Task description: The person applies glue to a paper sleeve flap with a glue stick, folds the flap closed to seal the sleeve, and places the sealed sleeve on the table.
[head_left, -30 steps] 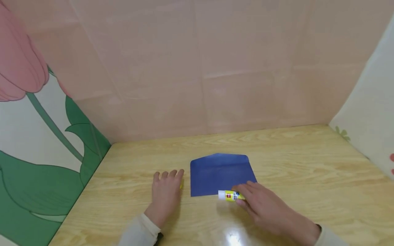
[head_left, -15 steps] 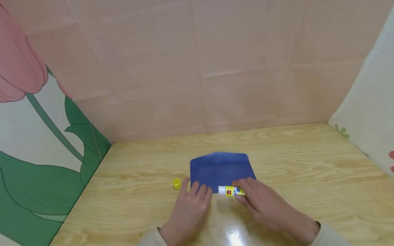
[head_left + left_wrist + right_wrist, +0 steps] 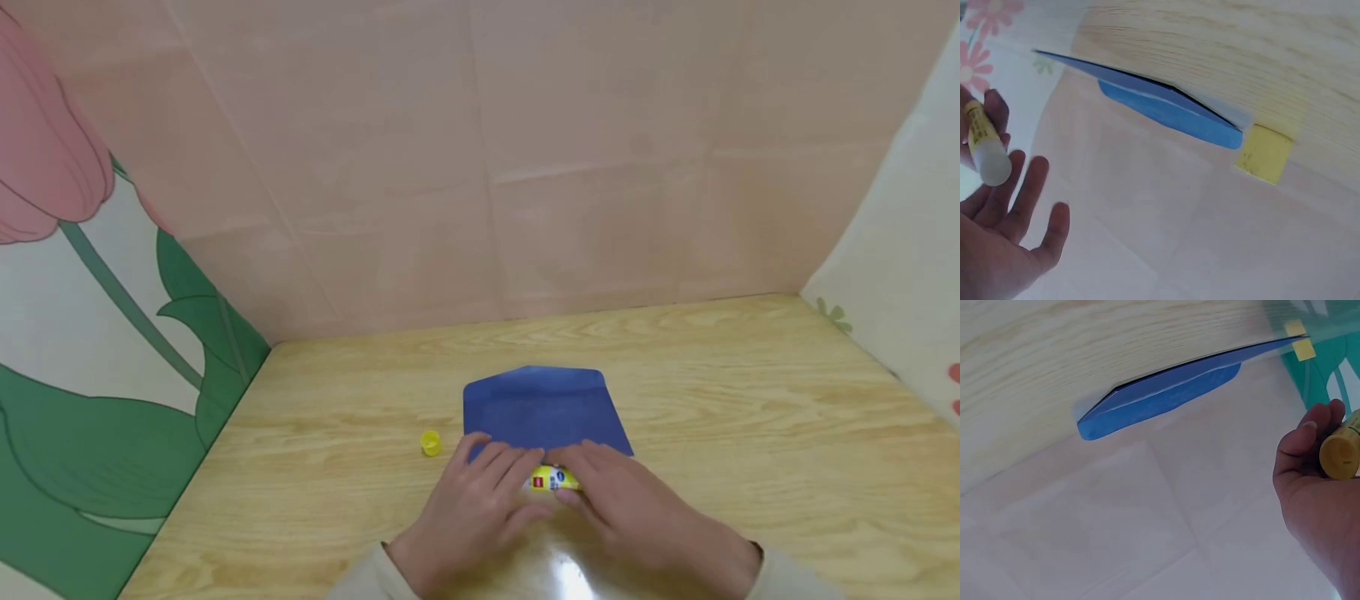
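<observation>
My right hand point(image 3: 626, 500) grips a yellow and white glue stick point(image 3: 551, 478) by its yellow end, just in front of a blue envelope point(image 3: 543, 412). In the right wrist view the fingers curl round the glue stick point(image 3: 1340, 456). My left hand point(image 3: 480, 500) is close to its white end, with fingers loosely bent. The left wrist view shows the left hand point(image 3: 1010, 234) with fingers spread, right beside the white end of the glue stick point(image 3: 991, 159). The envelope lies flap up and away from me. A yellow cap point(image 3: 431, 443) stands left of it.
Both hands work over a light wood-grain table point(image 3: 330, 442). A pinkish sheet point(image 3: 480, 167) rises along its back edge. Panels with flower prints border the left and right sides, the left one showing a big pink tulip point(image 3: 52, 133).
My left hand has let go of the yellow cap beside the envelope and moved right to the white end of the glue stick. The right hand keeps its hold, shifting slightly left.
</observation>
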`<state>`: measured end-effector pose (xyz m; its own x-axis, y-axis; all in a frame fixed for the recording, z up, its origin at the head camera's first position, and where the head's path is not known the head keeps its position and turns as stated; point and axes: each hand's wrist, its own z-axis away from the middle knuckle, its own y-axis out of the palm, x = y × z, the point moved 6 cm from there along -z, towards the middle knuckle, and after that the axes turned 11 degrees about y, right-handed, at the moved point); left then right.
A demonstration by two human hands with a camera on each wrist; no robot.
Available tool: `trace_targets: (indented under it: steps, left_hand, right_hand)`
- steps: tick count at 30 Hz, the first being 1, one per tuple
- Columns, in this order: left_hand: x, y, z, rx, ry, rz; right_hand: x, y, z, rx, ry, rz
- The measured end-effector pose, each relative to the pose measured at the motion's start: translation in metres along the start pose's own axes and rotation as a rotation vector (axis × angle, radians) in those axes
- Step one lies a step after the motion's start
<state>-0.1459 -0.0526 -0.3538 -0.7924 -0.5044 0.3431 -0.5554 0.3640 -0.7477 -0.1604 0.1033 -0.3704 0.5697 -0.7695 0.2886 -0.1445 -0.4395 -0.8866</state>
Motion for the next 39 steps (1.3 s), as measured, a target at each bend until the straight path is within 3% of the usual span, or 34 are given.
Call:
trace_targets:
  steps: [2,7,13,18,24,33,39]
  left_hand:
    - [0.000,-0.002,0.000,-0.039,0.019,0.037]
    - [0.005,-0.002,0.000,-0.065,0.013,0.121]
    - [0.006,-0.003,0.000,-0.065,0.034,0.125]
    - [0.007,-0.004,0.000,-0.087,0.032,0.167]
    - [0.011,-0.004,0.000,-0.086,-0.001,0.191]
    - [0.015,-0.006,0.000,-0.102,-0.050,0.185]
    - [0.017,-0.007,0.002,-0.123,-0.106,0.210]
  right_hand:
    - [0.001,0.002,0.001,0.007,0.004,-0.002]
    - [0.002,0.003,0.001,-0.024,-0.013,-0.018]
    - [0.001,-0.001,0.000,-0.061,-0.048,-0.066]
    - [-0.003,-0.002,0.000,-0.023,-0.041,-0.113]
    - [-0.008,-0.004,-0.002,-0.035,-0.048,-0.134]
    - [-0.010,-0.018,-0.009,-0.140,-0.104,-0.099]
    - [-0.012,-0.022,-0.010,-0.167,-0.075,-0.120]
